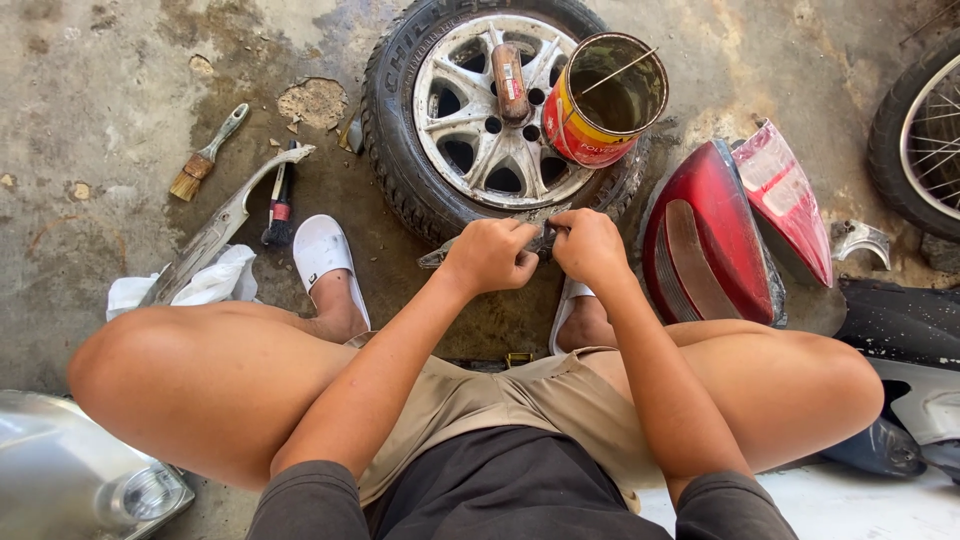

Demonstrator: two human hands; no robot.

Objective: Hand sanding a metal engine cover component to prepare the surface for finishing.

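So, using the car wheel point(500, 110) lying flat on the concrete as the reference point: far off to its left there's a small paintbrush point(205, 155) with a pale handle, and closer in a long grey plastic trim strip point(225, 225) running diagonally, with a dark brush point(280, 205) right beside it. A white rag point(205, 285) sits under the lower end of that strip. Down in the corner well below-left of the wheel you can see a silver body panel with a headlight point(90, 485).

Just below the wheel's left edge is a foot in a white slide sandal point(322, 255). Right in front of the wheel's near rim, both hands meet over a thin grey piece point(480, 240), partly hidden so I can't tell exactly what it is. The left hand point(492, 255) has its fingers curled closed around it, and the right hand point(590, 245) is pinched closed on it from the other end, knuckles nearly touching the left.

On top of the wheel there's a brown sanding-block-looking thing point(510, 80) over the hub, and an open red and yellow can point(603, 100) with a thin stick across its mouth, resting on the wheel's right side.

Right of the wheel, a red fairing panel point(715, 240) and a red tail-light lens point(790, 195) lean together, and a spoked wheel point(925, 130) pokes in at the far edge.
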